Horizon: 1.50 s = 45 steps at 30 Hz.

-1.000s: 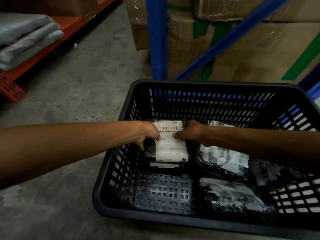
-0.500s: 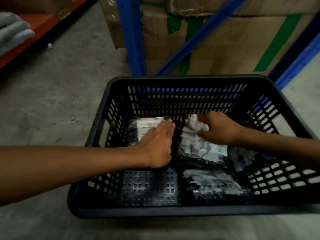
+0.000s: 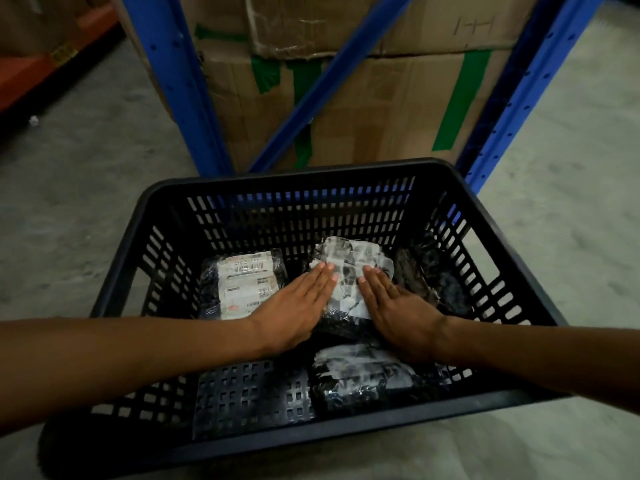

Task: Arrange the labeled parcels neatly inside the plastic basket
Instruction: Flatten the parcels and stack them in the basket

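A black slotted plastic basket stands on the concrete floor. Inside lie black-wrapped parcels with white labels. One parcel lies at the back left with its label up. A second parcel lies in the back middle. My left hand and my right hand rest flat on it, fingers straight and together, palms down on its left and right sides. A third parcel lies in front of it. A dark parcel lies at the back right.
A blue steel rack with a diagonal brace stands right behind the basket, holding taped cardboard boxes. An orange shelf runs along the far left. The basket's front left floor is bare.
My left hand left the back-left parcel and moved right onto the middle parcel. My right hand flattened on that same parcel. The view shifted so the basket sits more central.
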Each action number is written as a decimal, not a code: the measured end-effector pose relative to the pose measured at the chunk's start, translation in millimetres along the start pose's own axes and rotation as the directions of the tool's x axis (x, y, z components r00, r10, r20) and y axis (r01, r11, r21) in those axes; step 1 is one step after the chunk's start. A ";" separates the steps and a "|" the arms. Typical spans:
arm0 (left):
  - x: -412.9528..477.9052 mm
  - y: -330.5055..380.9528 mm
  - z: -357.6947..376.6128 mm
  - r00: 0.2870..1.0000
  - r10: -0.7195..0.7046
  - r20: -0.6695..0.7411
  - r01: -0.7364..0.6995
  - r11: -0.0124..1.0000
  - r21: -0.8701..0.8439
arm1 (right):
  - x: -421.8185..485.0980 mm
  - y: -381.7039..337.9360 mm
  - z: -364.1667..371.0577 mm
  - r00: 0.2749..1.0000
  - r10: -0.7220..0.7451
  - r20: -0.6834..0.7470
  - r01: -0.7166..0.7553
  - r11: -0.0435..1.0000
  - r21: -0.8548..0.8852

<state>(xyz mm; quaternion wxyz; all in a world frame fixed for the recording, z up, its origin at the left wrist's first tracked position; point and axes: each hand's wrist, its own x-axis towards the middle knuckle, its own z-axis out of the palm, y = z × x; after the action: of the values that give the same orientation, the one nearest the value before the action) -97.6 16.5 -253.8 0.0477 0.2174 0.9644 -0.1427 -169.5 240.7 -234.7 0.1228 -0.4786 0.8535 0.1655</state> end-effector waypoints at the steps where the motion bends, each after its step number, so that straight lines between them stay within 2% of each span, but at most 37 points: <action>1: 0.3 -2.2 0.0 1.000 0.002 0.011 -0.002 1.000 -0.007 | -0.1 1.3 -2.3 1.000 -0.001 0.001 0.001 1.000 0.012; 4: 2.2 -11.3 -7.2 0.998 0.046 0.034 -0.042 0.995 -0.090 | -3.7 7.9 -14.9 1.000 0.002 -0.008 -0.001 0.995 0.098; 7: 3.7 -30.8 -38.6 0.997 0.068 0.031 -0.054 0.943 -0.328 | -12.8 13.2 -36.5 0.993 0.027 -0.117 0.007 0.960 0.279; 10: 1.7 -56.0 -88.5 0.998 0.039 -0.040 -0.054 0.846 -0.530 | -27.2 28.2 -71.9 0.938 0.112 -0.327 0.089 0.836 0.542; 12: -4.2 -71.5 -120.0 0.996 -0.039 -0.080 -0.024 0.751 -0.660 | -37.3 41.6 -98.1 0.912 0.194 -0.362 0.119 0.718 0.685; 13: -8.1 -78.0 -134.5 0.991 -0.108 -0.078 0.016 0.679 -0.734 | -41.0 47.8 -110.9 0.903 0.231 -0.362 0.146 0.628 0.764; 14: -12.7 -83.5 -147.1 0.978 -0.200 -0.064 0.062 0.566 -0.822 | -43.0 52.8 -122.5 0.895 0.270 -0.355 0.190 0.489 0.851; 15: -17.9 -86.0 -158.0 0.949 -0.315 -0.024 0.106 0.389 -0.915 | -43.6 55.6 -132.6 0.889 0.312 -0.336 0.240 0.308 0.920; 16: -22.3 -86.3 -165.8 0.907 -0.417 0.056 0.132 0.156 -0.979 | -42.0 57.2 -140.9 0.888 0.350 -0.299 0.272 0.125 0.954; 17: -26.6 -84.3 -171.0 0.865 -0.476 0.158 0.144 -0.065 -0.987 | -38.6 57.7 -146.4 0.898 0.370 -0.239 0.274 -0.043 0.961; 18: -30.6 -80.8 -172.3 0.841 -0.483 0.242 0.148 -0.224 -0.963 | -34.0 56.2 -149.3 0.915 0.365 -0.170 0.248 -0.177 0.953; 19: -36.2 -74.9 -172.0 0.831 -0.462 0.310 0.169 -0.322 -0.932 | -28.6 52.4 -150.5 0.936 0.336 -0.107 0.203 -0.267 0.942; 20: -43.2 -68.2 -168.8 0.824 -0.428 0.370 0.205 -0.384 -0.900 | -22.2 46.7 -149.4 0.952 0.304 -0.044 0.144 -0.314 0.938; 22: -59.4 -56.1 -158.3 0.800 -0.367 0.474 0.308 -0.427 -0.850 | -5.2 28.9 -141.9 0.952 0.281 0.118 -0.009 -0.362 0.932; 24: -70.4 -51.7 -142.3 0.737 -0.337 0.585 0.390 -0.496 -0.776 | 10.7 4.8 -135.3 0.919 0.284 0.273 -0.139 -0.414 0.900; 26: -79.3 -48.7 -130.2 0.643 -0.313 0.699 0.428 -0.609 -0.667 | 21.5 -18.2 -130.0 0.904 0.265 0.336 -0.201 -0.431 0.880; 28: -85.7 -49.3 -122.6 0.577 -0.299 0.760 0.442 -0.668 -0.598 | 26.3 -34.8 -126.8 0.919 0.214 0.331 -0.224 -0.408 0.885; 31: -92.3 -55.8 -118.0 0.527 -0.322 0.786 0.449 -0.681 -0.579 | 34.4 -47.9 -122.1 0.940 0.174 0.295 -0.210 -0.389 0.897; 35: -91.0 -73.2 -111.9 0.430 -0.475 0.768 0.411 -0.654 -0.635 | 63.3 -58.1 -127.2 0.938 0.256 0.235 -0.143 -0.333 0.932; 38: -88.0 -89.9 -108.6 0.392 -0.528 0.753 0.412 -0.631 -0.657 | 97.8 -61.3 -128.5 0.935 0.306 0.178 -0.086 -0.290 0.953; 39: -87.4 -95.6 -106.8 0.387 -0.524 0.759 0.434 -0.623 -0.651 | 109.6 -63.5 -126.3 0.936 0.316 0.155 -0.083 -0.231 0.969; 42: -85.7 -104.6 -100.3 0.372 -0.518 0.770 0.521 -0.570 -0.636 | 136.6 -75.7 -112.0 0.953 0.289 0.089 -0.110 0.059 0.992; 45: -80.5 -102.0 -86.6 0.378 -0.565 0.733 0.579 -0.473 -0.664 | 151.0 -78.8 -95.1 0.960 0.259 0.106 -0.132 0.085 0.988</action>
<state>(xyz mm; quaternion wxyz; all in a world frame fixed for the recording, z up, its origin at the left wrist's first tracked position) -71.8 -78.7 -132.7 0.0917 -0.4579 0.7090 0.5284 -184.0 47.0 -216.2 0.3447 -0.1646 0.8066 -0.4512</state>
